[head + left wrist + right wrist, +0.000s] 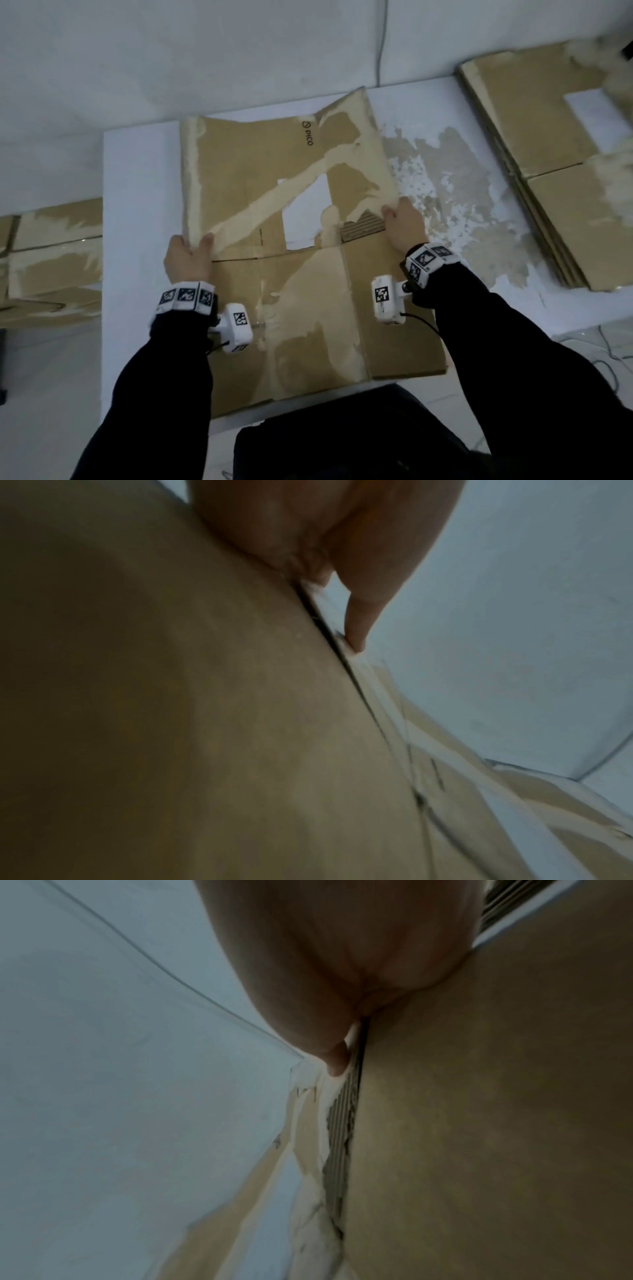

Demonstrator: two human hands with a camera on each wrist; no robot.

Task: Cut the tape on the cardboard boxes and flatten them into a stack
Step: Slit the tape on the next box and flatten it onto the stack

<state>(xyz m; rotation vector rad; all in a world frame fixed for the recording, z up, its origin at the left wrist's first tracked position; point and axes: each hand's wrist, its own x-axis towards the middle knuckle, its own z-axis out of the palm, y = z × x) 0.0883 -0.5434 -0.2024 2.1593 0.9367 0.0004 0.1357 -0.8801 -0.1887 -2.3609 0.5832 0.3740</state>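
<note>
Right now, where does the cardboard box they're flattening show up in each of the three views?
Head: cardboard box fills the table's centre, left hand and right hand gripping its side edges.
Left wrist: tan sheet covering the left and bottom.
Right wrist: tan sheet on the right.
Shared landmark: the crease between flaps and panels.

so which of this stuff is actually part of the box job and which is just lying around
Part of the job:
- flattened brown cardboard box with torn tape marks, gripped by left hand and right hand
- stack of flattened brown cardboard, right
- brown taped boxes, left

Lying about:
- thin grey cable on wall
- white table
</note>
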